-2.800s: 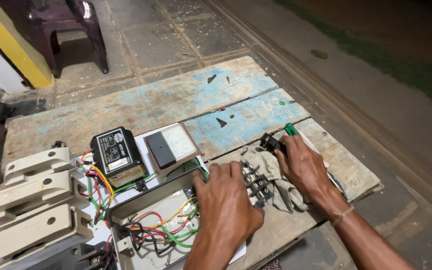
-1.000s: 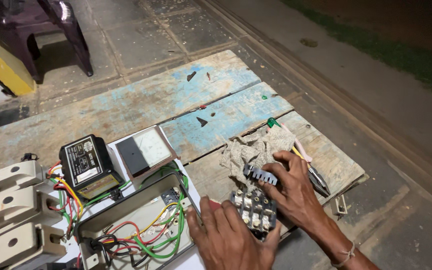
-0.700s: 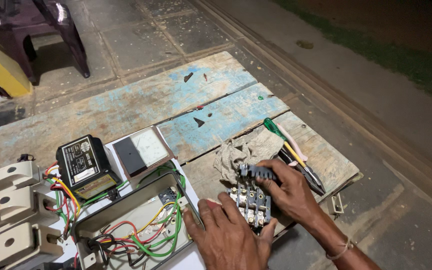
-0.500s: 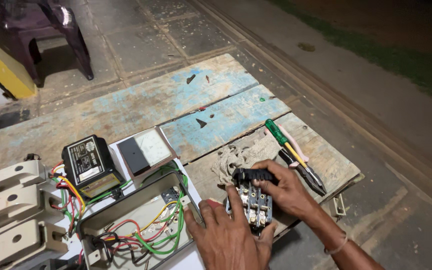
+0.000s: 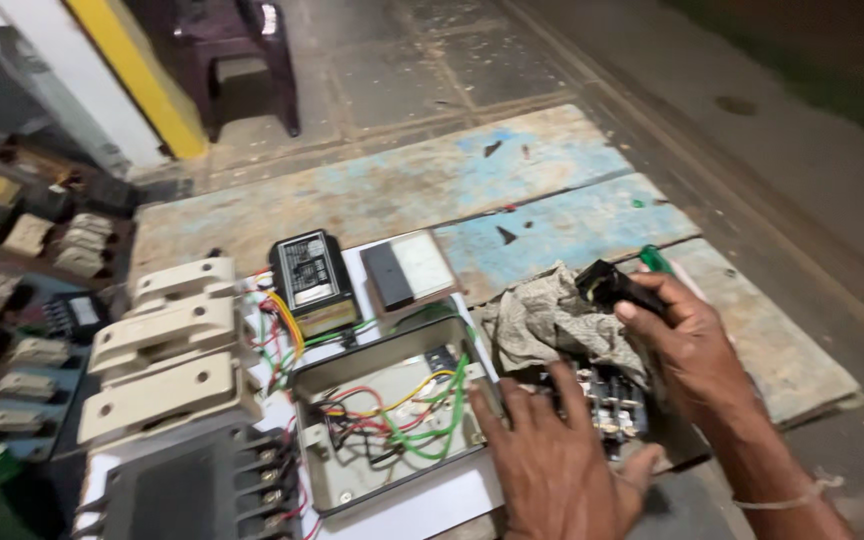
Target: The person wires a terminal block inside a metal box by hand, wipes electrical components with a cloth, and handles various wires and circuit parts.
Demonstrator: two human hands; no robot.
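Two hands: right hand (image 5: 687, 345) pinches one small black part (image 5: 607, 285); left hand (image 5: 557, 460) flat, fingers spread, on one dark contactor block (image 5: 612, 400). One grey rag (image 5: 552, 320), one open wired box (image 5: 392, 415).

Right hand (image 5: 687, 345) has lifted a black part (image 5: 614, 287) off the contactor (image 5: 607, 400), now above the rag (image 5: 552, 320)

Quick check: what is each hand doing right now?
Left hand: open, fingers spread, pressing on the black electrical contactor block.
Right hand: closed around a small black plastic part.
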